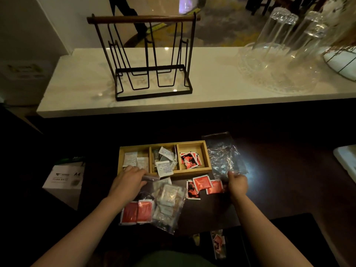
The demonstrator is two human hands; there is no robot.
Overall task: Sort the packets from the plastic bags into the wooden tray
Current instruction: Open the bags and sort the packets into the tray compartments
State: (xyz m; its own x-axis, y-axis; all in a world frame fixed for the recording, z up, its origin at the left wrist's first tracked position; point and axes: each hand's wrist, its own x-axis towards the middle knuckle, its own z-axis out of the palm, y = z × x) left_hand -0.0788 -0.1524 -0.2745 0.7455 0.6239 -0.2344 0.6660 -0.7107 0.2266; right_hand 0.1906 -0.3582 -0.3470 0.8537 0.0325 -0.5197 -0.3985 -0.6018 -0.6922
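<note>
A wooden tray (207, 160) with three compartments lies on the dark table: white packets on the left, mixed white and grey ones in the middle, red-and-black ones on the right. My left hand (129, 180) rests at the tray's front left corner, fingers closed on the mouth of a clear plastic bag (169, 205) holding pale packets. My right hand (238, 183) grips the near edge of an empty crinkled plastic bag (223, 155) lying right of the tray. Loose red packets (204, 185) lie between my hands, and two more red packets (137, 211) lie near my left forearm.
A white counter (212, 93) behind carries a black wire rack (152, 60) and upturned glasses on a glass dish (279, 60). A box of A4 paper (63, 178) stands at the left. Another bag of packets (218, 243) lies near my lap.
</note>
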